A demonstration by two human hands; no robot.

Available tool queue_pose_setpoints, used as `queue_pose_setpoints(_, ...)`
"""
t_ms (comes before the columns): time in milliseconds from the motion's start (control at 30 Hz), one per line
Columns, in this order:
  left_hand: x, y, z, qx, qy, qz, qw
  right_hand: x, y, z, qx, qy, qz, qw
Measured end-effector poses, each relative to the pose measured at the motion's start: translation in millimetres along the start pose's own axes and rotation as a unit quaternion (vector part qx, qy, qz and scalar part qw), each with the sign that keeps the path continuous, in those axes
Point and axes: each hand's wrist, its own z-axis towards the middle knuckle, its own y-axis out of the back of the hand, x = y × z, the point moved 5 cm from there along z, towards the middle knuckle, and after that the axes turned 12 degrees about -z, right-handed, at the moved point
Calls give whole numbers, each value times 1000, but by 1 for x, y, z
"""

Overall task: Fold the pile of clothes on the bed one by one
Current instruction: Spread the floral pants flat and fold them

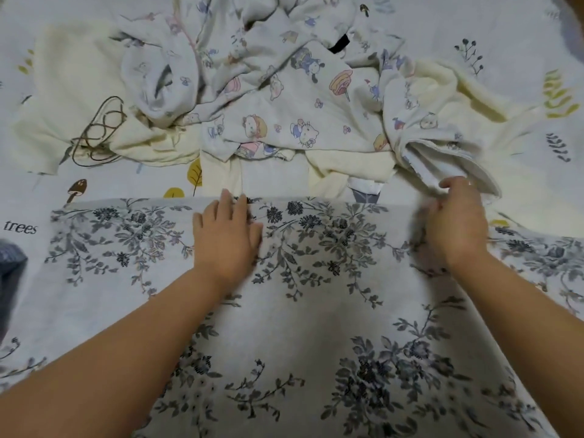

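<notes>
Clothes in a rumpled pile [284,99] lay across the far part of the bed, made up of a pale garment printed with cartoon characters [278,121] tangled over cream fleecy pieces [79,99], with a thin brown cord [101,134] looped on the cream cloth at the left. Nearer the camera a large white cloth with a grey-blue floral print [316,311] was spread flat, its far edge running straight just short of the pile. The left hand [226,235] rested flat on that edge with straight fingers, holding nothing. The right hand [455,222] was blurred; its fingers looked curled near the floral cloth's edge and the cartoon garment's hem, but whether they gripped either could not be told. The bed sheet [521,42], white with leaves, a mushroom and the word "trees", filled the view, so the room was out of sight. A dark blue patch [9,263] at the left edge was cut off and unclear.
</notes>
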Motion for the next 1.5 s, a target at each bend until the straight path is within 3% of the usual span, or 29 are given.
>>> queue_pose_setpoints(67,-6,-1,-18,-48,-58,-29,997,16,-10,-30,17,53,18,998)
queue_pose_setpoints(133,-2,-9,-40,-43,-114,-14,992,35,-23,-71,22,172,-31,984)
queue_pose_setpoints(200,18,-25,-59,32,-117,38,992,43,-46,-105,68,298,-117,945)
queue_pose_setpoints(267,44,-40,-69,98,-81,69,990,39,-73,-121,136,339,-207,907)
queue_pose_setpoints(467,53,-41,-65,129,-62,26,989,41,-81,-119,186,303,-259,898)
queue_pose_setpoints(567,62,-6,-74,35,-47,-34,998,51,-64,-130,193,293,-245,904)
queue_pose_setpoints(633,85,19,-84,-38,21,-42,998,60,-53,-139,196,286,-214,913)
queue_pose_setpoints(800,171,59,-116,-93,215,0,972,79,-38,-171,185,319,-169,914)
queue_pose_setpoints(933,218,64,-124,-42,282,-63,957,85,-32,-193,169,348,-149,910)
queue_pose_setpoints(1100,228,75,-119,-7,326,-121,937,77,-29,-206,178,349,-179,903)
queue_pose_setpoints(1233,196,112,-112,13,297,-115,948,64,-21,-210,189,335,-171,907)
queue_pose_setpoints(1300,167,128,-108,39,247,-171,953,57,-16,-209,195,319,-164,913)
queue_pose_setpoints(1500,31,152,-110,148,146,-395,895,36,1,-193,220,229,-52,947)
